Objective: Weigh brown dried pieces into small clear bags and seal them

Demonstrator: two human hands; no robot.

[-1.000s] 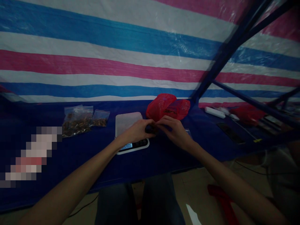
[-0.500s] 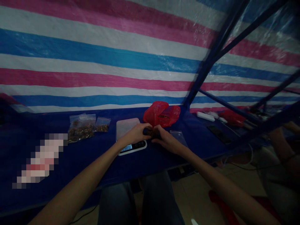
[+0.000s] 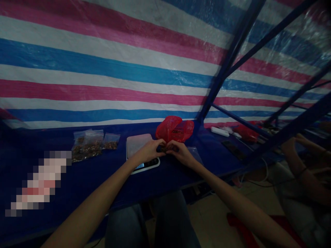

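My left hand (image 3: 149, 150) and my right hand (image 3: 181, 153) meet at the right edge of a digital kitchen scale (image 3: 137, 142). Thumbs and fingers of both are curled closed around a small bag (image 3: 163, 150) that seems to hold brown bits; its details are dark and partly hidden. The scale's display is lit, its digits too blurred to read surely. Just behind my hands stands an open red plastic bag (image 3: 168, 128) with dark contents. A flat clear plastic bag (image 3: 196, 154) lies beside my right hand.
Left of the scale lie filled clear zip bags (image 3: 90, 146) and a smaller zip bag (image 3: 111, 144) of brown pieces. To the right are a dark phone (image 3: 233, 150), a white power strip (image 3: 219, 131) and blue metal posts (image 3: 219, 79). Another person's arm (image 3: 297, 162) shows at far right.
The view has shifted slightly. My hands stay together near the scale, with the fingers of my right hand arched a little more around the small bag.
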